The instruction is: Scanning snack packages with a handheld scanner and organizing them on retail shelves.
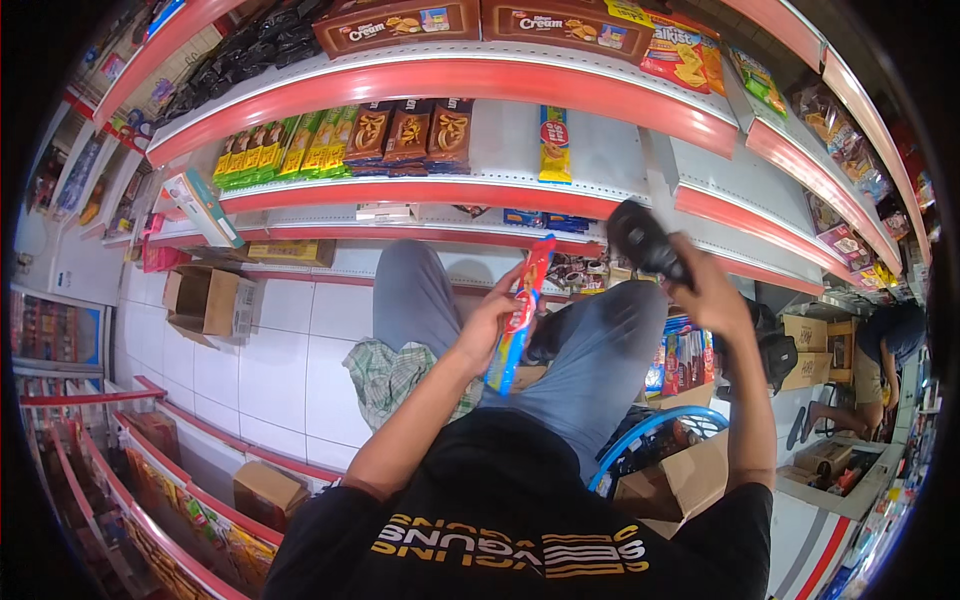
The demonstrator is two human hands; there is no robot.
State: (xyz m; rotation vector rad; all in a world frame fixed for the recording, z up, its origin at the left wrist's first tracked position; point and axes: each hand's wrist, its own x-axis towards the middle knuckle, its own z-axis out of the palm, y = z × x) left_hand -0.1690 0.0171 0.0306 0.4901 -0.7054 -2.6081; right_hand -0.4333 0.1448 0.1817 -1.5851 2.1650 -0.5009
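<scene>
My left hand [491, 319] grips a long, narrow biscuit packet [517, 322] with a red and blue wrapper, tilted above my lap. In my right hand [709, 292] is a black handheld tool [641, 236], raised before the shelf edge and blurred, so its exact kind is unclear. A single similar packet [555, 146] stands on the shelf [502, 142] in front. To its left are brown chocolate-coloured snack packs [409, 135] and green-yellow packs [270, 154]. Near my right knee, an open carton [679, 397] holds several blue and red packets [686, 360].
A green checked cloth [390, 379] hangs by my left thigh. An open cardboard box [206, 304] sits on the tiled floor. Beside my right hip are a blue-rimmed basket [637, 435] and another carton [697, 472]. Another person [874, 360] bends at far right. Shelving [187, 480] stands behind.
</scene>
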